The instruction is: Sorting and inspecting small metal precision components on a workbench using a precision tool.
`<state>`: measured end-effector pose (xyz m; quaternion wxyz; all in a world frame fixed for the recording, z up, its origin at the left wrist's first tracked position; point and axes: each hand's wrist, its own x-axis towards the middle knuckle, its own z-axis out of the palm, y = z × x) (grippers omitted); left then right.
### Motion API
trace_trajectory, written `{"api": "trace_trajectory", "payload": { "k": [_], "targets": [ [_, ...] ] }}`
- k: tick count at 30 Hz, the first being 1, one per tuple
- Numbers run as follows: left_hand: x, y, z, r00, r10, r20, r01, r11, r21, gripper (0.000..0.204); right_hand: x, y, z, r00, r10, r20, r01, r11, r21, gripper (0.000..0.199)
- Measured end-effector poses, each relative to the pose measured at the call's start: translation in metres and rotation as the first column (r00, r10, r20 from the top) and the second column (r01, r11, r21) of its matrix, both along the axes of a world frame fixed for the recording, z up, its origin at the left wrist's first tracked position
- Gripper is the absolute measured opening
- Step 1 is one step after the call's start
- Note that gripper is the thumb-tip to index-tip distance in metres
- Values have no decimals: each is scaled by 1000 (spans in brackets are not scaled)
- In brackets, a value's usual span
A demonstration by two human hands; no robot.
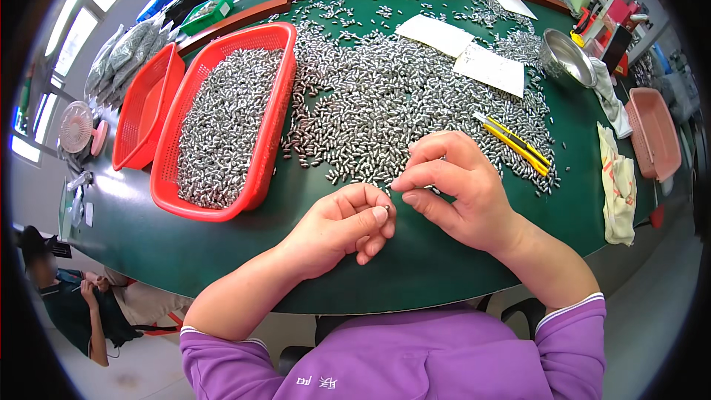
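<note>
My left hand [344,226] is closed in front of the heap, thumb pressed against the forefinger. A small metal piece [387,209] just shows at its fingertips, mostly covered. Close beside it, my right hand [463,189] is curled with thumb and forefinger brought together; whether anything sits between them I cannot make out. Beyond both hands spreads a wide heap of small, silvery, barrel-shaped metal parts [363,111] on the green table [318,292]. More of the same parts fill a red plastic basket [259,196] to the left.
White papers [489,69] and a yellow-handled tool [516,147] lie on the heap. At right are a metal bowl [552,52], cloths [616,185] and a pink basket [655,133]. An empty red basket [129,152] stands left. Another person [70,296] sits at lower left.
</note>
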<state>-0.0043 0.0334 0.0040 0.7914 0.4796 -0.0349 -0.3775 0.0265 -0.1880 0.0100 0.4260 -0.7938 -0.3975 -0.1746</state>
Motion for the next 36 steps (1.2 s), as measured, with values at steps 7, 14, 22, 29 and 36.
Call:
{"api": "trace_trajectory", "payload": {
  "k": [7, 14, 22, 29, 36],
  "targets": [
    [0, -1, 0, 1000, 26, -10, -25, 1000, 4, 13, 0, 4, 0, 995, 43, 87, -45, 999, 29, 18],
    [-1, -1, -2, 999, 30, 40, -33, 998, 58, 10, -2, 5, 0, 995, 37, 88, -37, 999, -12, 21],
    [-2, -3, -1, 993, 58, 105, -73, 986, 149, 12, -8, 8, -1, 981, -60, 187, 77, 993, -90, 19],
    [-2, -2, -2, 993, 81, 90, -92, 987, 131, 12, -13, 12, -2, 965, -99, 242, 130, 985, -117, 19],
    [0, -3, 0, 997, 64, 50, -66, 997, 49, 9, -4, 4, -2, 999, 10, -52, -10, 1000, 5, 16]
  ]
}}
